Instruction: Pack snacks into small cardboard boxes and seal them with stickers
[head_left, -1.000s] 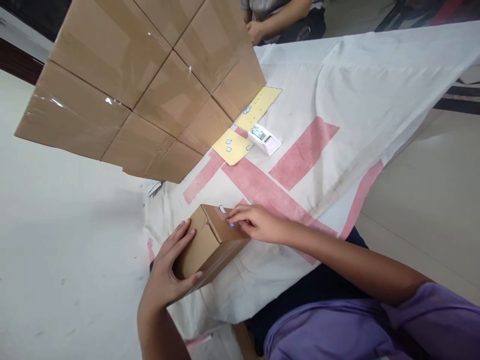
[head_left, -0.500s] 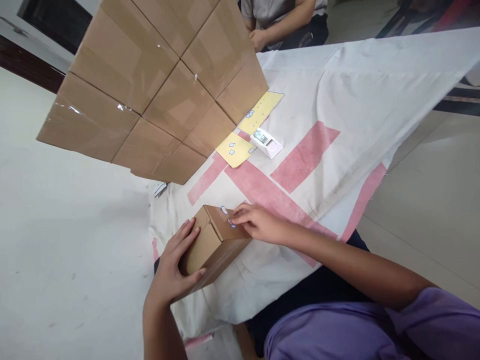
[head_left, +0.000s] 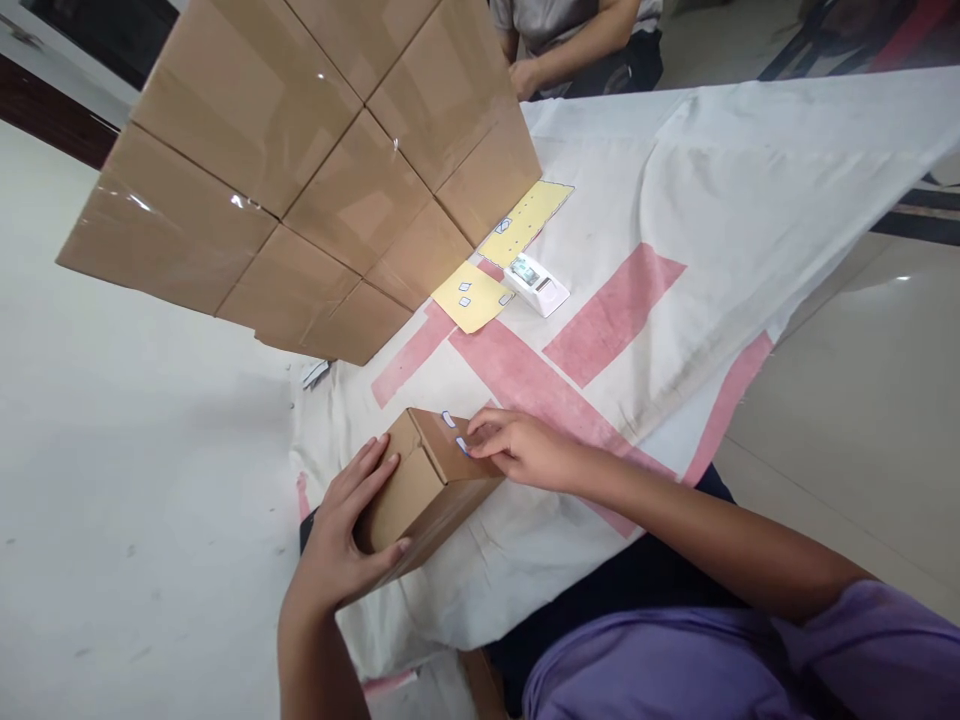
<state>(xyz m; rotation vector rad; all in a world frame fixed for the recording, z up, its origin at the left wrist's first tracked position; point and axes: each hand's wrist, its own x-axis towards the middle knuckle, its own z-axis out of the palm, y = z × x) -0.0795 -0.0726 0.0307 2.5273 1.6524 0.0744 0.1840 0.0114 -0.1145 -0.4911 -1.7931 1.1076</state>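
A brown cardboard box (head_left: pixel 442 515) lies on the cloth near my body. My left hand (head_left: pixel 337 540) holds its left end, with fingers spread over one face and the thumb round the near edge. Two small white stickers with blue outlines sit on the box's upper right face: one sticker (head_left: pixel 448 419) lies nearer the far edge, the other sticker (head_left: pixel 462 446) lies at my right fingertips. My right hand (head_left: pixel 525 452) is closed in a pinch at that second sticker, its lower fingers curled against the box. The exact contact under the fingertips is partly hidden.
Stacked cardboard boxes (head_left: pixel 322 180) rise at the far left. Beside them lie yellow sheets (head_left: pixel 529 222) with stickers, and a small white device (head_left: pixel 551 293) with a screen. Pink strips (head_left: pixel 615 315) mark the white cloth (head_left: pixel 720 200). A seated person (head_left: pixel 570 50) is across the table.
My view has shifted slightly. The right fingertips have moved a little at the second sticker, showing more of it. My left hand stays on the box.
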